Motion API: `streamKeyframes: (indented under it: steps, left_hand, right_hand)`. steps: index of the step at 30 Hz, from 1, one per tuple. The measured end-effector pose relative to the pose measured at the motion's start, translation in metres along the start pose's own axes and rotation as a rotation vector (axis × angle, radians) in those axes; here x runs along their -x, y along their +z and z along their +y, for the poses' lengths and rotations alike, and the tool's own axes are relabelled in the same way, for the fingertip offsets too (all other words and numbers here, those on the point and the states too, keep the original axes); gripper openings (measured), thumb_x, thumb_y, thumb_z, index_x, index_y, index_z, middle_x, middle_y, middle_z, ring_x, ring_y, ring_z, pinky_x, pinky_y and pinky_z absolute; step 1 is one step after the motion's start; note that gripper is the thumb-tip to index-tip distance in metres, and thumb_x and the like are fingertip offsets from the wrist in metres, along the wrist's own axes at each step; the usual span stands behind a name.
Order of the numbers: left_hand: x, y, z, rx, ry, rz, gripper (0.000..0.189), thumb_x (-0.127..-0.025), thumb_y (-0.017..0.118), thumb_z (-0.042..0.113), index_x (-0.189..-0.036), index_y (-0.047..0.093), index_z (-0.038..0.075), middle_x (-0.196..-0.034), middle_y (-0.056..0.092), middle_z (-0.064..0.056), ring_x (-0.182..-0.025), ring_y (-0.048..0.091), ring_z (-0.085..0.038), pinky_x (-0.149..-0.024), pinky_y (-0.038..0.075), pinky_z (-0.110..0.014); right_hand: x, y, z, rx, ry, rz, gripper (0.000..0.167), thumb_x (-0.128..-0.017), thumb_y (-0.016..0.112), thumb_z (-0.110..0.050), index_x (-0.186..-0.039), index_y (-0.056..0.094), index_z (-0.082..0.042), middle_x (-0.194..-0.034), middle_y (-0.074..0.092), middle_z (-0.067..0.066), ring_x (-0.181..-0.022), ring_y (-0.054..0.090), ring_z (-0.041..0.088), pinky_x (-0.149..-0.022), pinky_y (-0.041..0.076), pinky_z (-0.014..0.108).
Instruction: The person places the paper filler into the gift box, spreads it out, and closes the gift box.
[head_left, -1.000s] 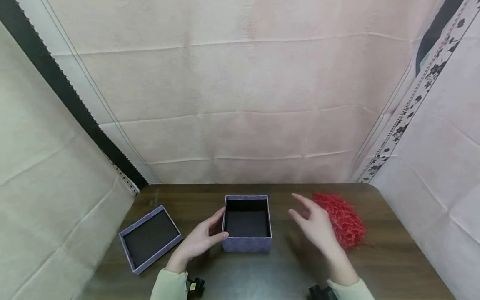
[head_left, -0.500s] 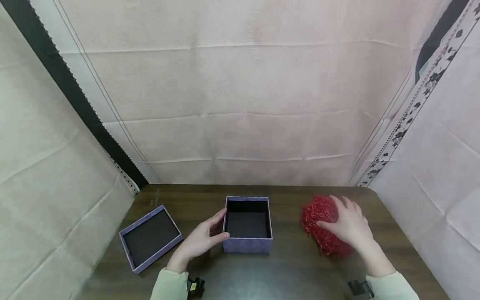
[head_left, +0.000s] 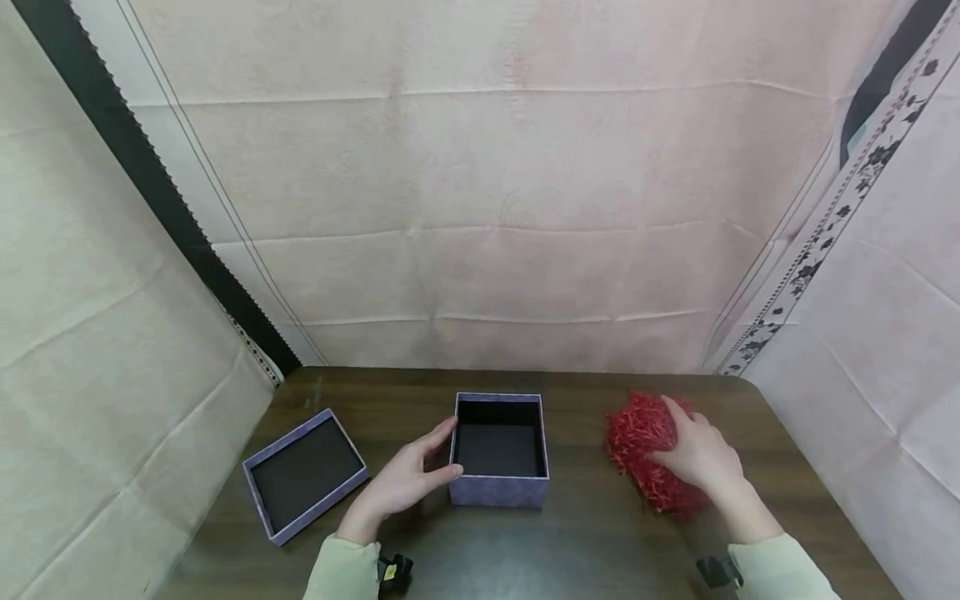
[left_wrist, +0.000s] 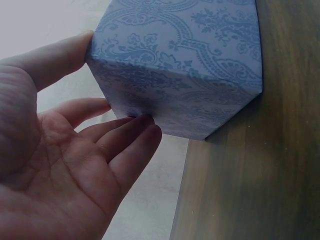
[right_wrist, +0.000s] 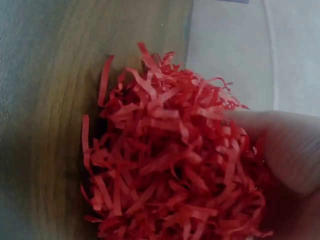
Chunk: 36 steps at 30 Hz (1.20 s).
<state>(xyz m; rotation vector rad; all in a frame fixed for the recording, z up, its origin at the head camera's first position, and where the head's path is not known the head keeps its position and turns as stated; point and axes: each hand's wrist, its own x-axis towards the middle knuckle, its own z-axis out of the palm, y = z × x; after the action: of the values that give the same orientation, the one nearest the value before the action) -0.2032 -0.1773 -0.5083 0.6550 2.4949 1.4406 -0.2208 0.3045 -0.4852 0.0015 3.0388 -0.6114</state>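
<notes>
Pale cloth point(head_left: 487, 167) hangs behind a brown wooden table point(head_left: 585, 542). The heap of red shredded paper point(head_left: 639, 435) lies right of the upright, lidless box point(head_left: 498, 492), well apart from it, its longer axis running mostly front to back. The right hand point(head_left: 703, 457), much the nearer, grips the heap from its right side. The left hand point(head_left: 408, 477), thumb and fingers extended, rests against the box's left side; the lid point(head_left: 306, 475) lies farther left.

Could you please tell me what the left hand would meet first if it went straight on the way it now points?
The open box, at its left side: the left hand seems to touch it there, though exact finger contact is hard to judge.
</notes>
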Motion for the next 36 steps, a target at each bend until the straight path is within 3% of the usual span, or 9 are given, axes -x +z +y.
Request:
streamKeyframes:
  steps: [6, 11, 16, 20, 24, 29, 36]
  left_hand:
    - [0.0, 0.001, -0.001, -0.004, -0.001, 0.003, 0.081, -0.105, 0.072, 0.03, -0.169, 0.029, 0.006, -0.175, 0.026, -0.011, -0.159, 0.028, -0.035, -0.121, 0.034, -0.062]
    - [-0.001, 0.001, -0.002, -0.008, -0.002, 0.007, 0.08, -0.105, 0.072, 0.026, -0.169, 0.029, 0.006, -0.175, 0.026, -0.011, -0.158, 0.029, -0.036, -0.12, 0.034, -0.062]
    - [-0.001, 0.001, -0.002, -0.016, -0.006, 0.008, 0.08, -0.104, 0.073, 0.027, -0.169, 0.03, 0.007, -0.175, 0.027, -0.011, -0.158, 0.029, -0.035, -0.122, 0.033, -0.062]
    - [-0.001, 0.001, -0.002, -0.016, -0.003, 0.007, 0.08, -0.105, 0.072, 0.026, -0.169, 0.03, 0.006, -0.175, 0.026, -0.013, -0.159, 0.028, -0.035, -0.122, 0.031, -0.062]
    - [-0.001, 0.001, -0.002, -0.014, 0.0, 0.005, 0.079, -0.105, 0.072, 0.023, -0.169, 0.029, 0.006, -0.175, 0.026, -0.014, -0.159, 0.028, -0.035, -0.122, 0.032, -0.062]
    - [-0.001, 0.001, -0.003, -0.015, -0.001, 0.004, 0.08, -0.105, 0.072, 0.028, -0.169, 0.029, 0.007, -0.175, 0.026, -0.01, -0.159, 0.029, -0.035, -0.121, 0.034, -0.061]
    - [-0.001, 0.001, -0.003, -0.005, -0.003, -0.003, 0.08, -0.106, 0.071, 0.03, -0.17, 0.028, 0.008, -0.175, 0.025, -0.009, -0.159, 0.029, -0.035, -0.121, 0.034, -0.062]
  right_hand:
    - [0.004, -0.007, 0.001, 0.001, -0.04, 0.065, 0.088, -0.087, 0.084, -0.025, -0.159, 0.041, 0.001, -0.136, 0.056, 0.042, -0.12, 0.058, 0.062, -0.08, 0.055, 0.076]
    - [0.008, -0.011, 0.002, -0.001, -0.034, 0.09, 0.086, -0.089, 0.083, -0.029, -0.159, 0.042, -0.001, -0.138, 0.054, 0.042, -0.122, 0.055, 0.065, -0.081, 0.054, 0.077]
    - [0.009, -0.007, 0.004, -0.01, -0.015, 0.016, 0.112, -0.087, 0.083, -0.058, -0.166, 0.027, -0.002, -0.151, 0.032, 0.049, -0.132, 0.035, 0.076, -0.086, 0.044, 0.088]
    - [0.009, -0.002, 0.008, -0.039, -0.018, -0.062, 0.127, -0.081, 0.087, -0.061, -0.169, 0.016, -0.003, -0.152, 0.025, 0.052, -0.132, 0.032, 0.079, -0.087, 0.042, 0.089]
    - [0.008, 0.0, 0.01, -0.039, -0.022, -0.055, 0.118, -0.082, 0.09, -0.046, -0.168, 0.021, -0.004, -0.147, 0.037, 0.05, -0.128, 0.045, 0.072, -0.085, 0.049, 0.084]
    - [0.011, -0.004, 0.011, -0.023, -0.02, 0.006, 0.096, -0.088, 0.085, -0.028, -0.163, 0.032, 0.001, -0.142, 0.05, 0.046, -0.126, 0.053, 0.066, -0.085, 0.052, 0.078]
    - [0.019, -0.012, 0.01, -0.051, -0.028, 0.088, 0.082, -0.093, 0.077, -0.023, -0.16, 0.038, 0.003, -0.14, 0.054, 0.043, -0.125, 0.055, 0.064, -0.086, 0.052, 0.077]
